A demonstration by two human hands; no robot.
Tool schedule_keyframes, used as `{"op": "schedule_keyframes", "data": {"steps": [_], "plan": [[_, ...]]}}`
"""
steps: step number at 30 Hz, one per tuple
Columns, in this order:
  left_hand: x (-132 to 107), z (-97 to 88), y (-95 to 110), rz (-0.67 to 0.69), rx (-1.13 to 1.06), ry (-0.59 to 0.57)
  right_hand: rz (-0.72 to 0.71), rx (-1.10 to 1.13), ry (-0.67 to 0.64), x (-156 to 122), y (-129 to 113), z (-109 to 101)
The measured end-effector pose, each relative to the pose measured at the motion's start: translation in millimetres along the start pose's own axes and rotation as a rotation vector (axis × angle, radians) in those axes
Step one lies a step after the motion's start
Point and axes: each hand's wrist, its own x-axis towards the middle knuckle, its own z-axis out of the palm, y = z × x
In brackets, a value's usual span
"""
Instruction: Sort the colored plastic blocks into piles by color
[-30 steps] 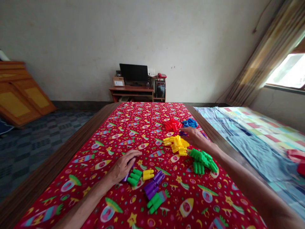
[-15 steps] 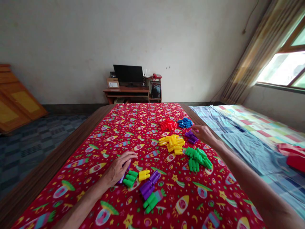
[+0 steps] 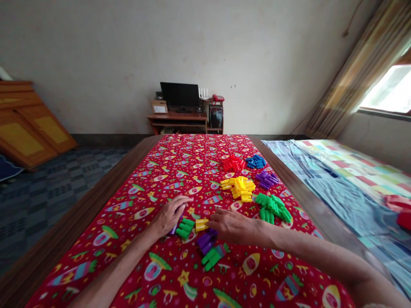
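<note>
My left hand (image 3: 170, 216) rests on the cloth with its fingers stretched out and thumb apart. Under its palm side shows part of a purple toy block (image 3: 174, 230), beside a green block (image 3: 185, 228). My right hand (image 3: 231, 224) is bent over the right end of a yellow block (image 3: 201, 225) and the upper part of some purple blocks (image 3: 206, 241). Its fingers are drawn together, and whatever they hold is hidden. Another green block (image 3: 212, 258) lies at the lower end of the purple ones.
Farther right lie piles of green (image 3: 272, 207), yellow (image 3: 241, 188), purple (image 3: 267, 179), red (image 3: 233, 163) and blue (image 3: 255, 161) blocks on the red patterned tablecloth (image 3: 128, 239). A bed (image 3: 337, 188) adjoins the table's right. Behind stands a desk (image 3: 176, 116) with a monitor (image 3: 180, 96).
My right hand has come from the purple pile toward me and left, to the blocks in front. My left hand stays by the same purple and green blocks. The camera view has shifted slightly.
</note>
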Motion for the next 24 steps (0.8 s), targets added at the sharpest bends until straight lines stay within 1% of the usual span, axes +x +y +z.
{"op": "schedule_keyframes", "data": {"steps": [2,3,5,7,9,10,12,14,16,18,20,22,24], "plan": [[0,0.3,-1,0.011,-0.003,-0.003,-0.009,-0.070,-0.030,1,0,4],[0,0.2,-1,0.015,-0.004,-0.007,-0.003,-0.085,-0.030,-1,3,2],[0,-0.3,-1,0.024,-0.004,-0.017,0.061,-0.069,0.026,-9,16,-9],[0,-0.8,-1,0.030,-0.008,-0.023,0.186,-0.048,0.145,-25,38,-27],[0,-0.8,-2,0.035,-0.011,-0.024,0.347,-0.046,0.273,-50,66,-45],[0,-0.6,-3,0.036,-0.009,-0.024,0.435,-0.055,0.327,-64,82,-51],[-1,0.3,-5,0.034,0.000,-0.027,0.606,-0.072,0.383,-94,112,-56],[-1,1.1,-7,0.036,0.009,-0.027,0.840,-0.141,0.385,-121,137,-50],[0,1.4,-7,0.039,0.013,-0.025,0.957,-0.193,0.351,-141,153,-38],[0,0.9,-7,0.041,0.015,-0.025,0.970,-0.207,0.321,-152,161,-23],[1,0.3,-6,0.045,0.020,-0.029,0.968,-0.199,0.311,-155,162,-13],[0,0.5,-6,0.046,0.028,-0.031,0.979,-0.184,0.319,-155,160,-8],[0,2.2,-10,0.040,0.035,-0.033,0.999,-0.157,0.315,-153,158,-10]]}}
